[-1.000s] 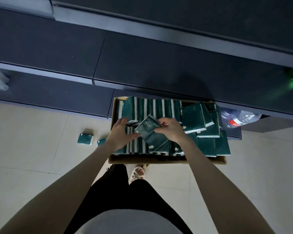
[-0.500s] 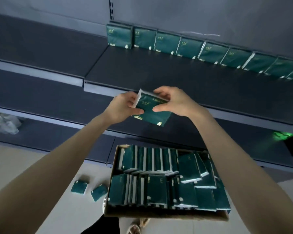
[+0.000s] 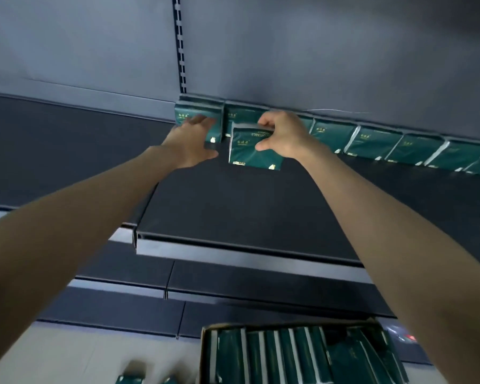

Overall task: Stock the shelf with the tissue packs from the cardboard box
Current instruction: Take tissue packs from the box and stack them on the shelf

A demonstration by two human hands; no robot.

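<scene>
My right hand (image 3: 281, 137) pinches a dark green tissue pack (image 3: 251, 151) by its top edge and holds it upright just above the dark shelf (image 3: 247, 206), in front of the row of tissue packs (image 3: 377, 142) lined along the back wall. With fingers straight, my left hand (image 3: 190, 142) reaches toward the leftmost pack (image 3: 198, 113) of that row and touches its front. The cardboard box (image 3: 205, 353) on the floor at the bottom right is full of green packs standing on edge.
The shelf's front edge (image 3: 233, 250) runs across the middle, with lower shelves stepped out beneath it. A slotted upright (image 3: 180, 42) divides the grey back panel. Two loose packs (image 3: 130, 379) lie on the tiled floor left of the box.
Both hands rose from above the box to the back of the shelf. My left hand let go of the pack and moved to the row; my right hand alone holds it now.
</scene>
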